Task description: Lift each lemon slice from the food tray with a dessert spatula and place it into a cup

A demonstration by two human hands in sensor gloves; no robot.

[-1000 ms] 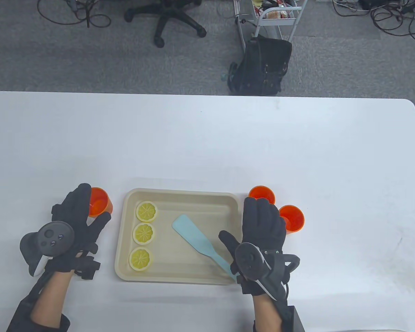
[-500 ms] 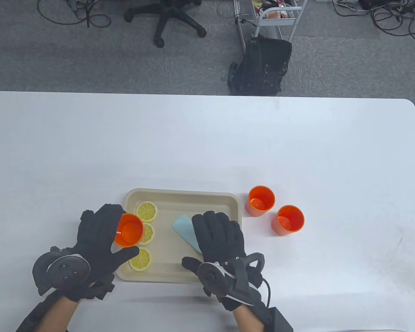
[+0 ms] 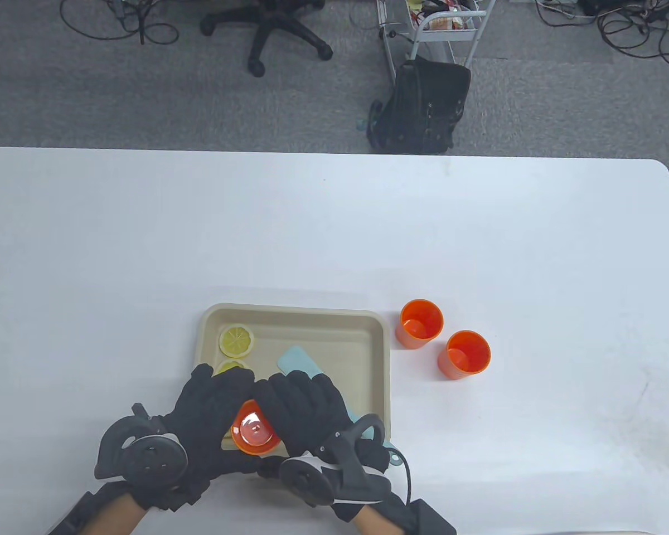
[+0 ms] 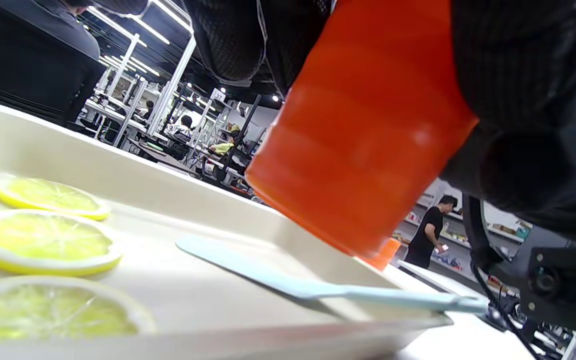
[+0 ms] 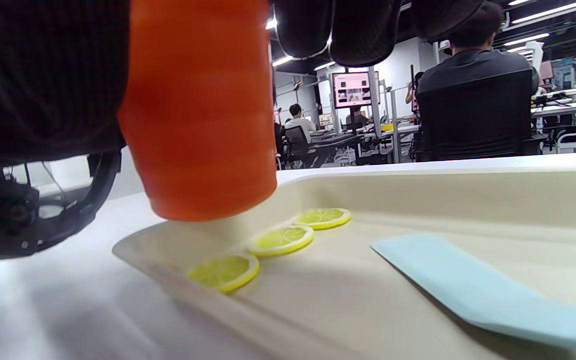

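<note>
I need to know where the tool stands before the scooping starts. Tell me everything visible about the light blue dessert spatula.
The dessert spatula is pale blue and matte, plastic or silicone by its look, with a flat rounded blade narrowing into a slim handle. It lies flat on the floor of the beige food tray, blade toward the tray's middle, handle propped over the near right rim. The three lemon slices lie apart from it. No hand grips it; in the table view the right hand hides its middle.

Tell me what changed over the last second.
The left hand lifted an orange cup from left of the tray and carried it over the tray's near edge; the right hand came across and now grips it too. The spatula, lemon slices and other cups stayed put.
</note>
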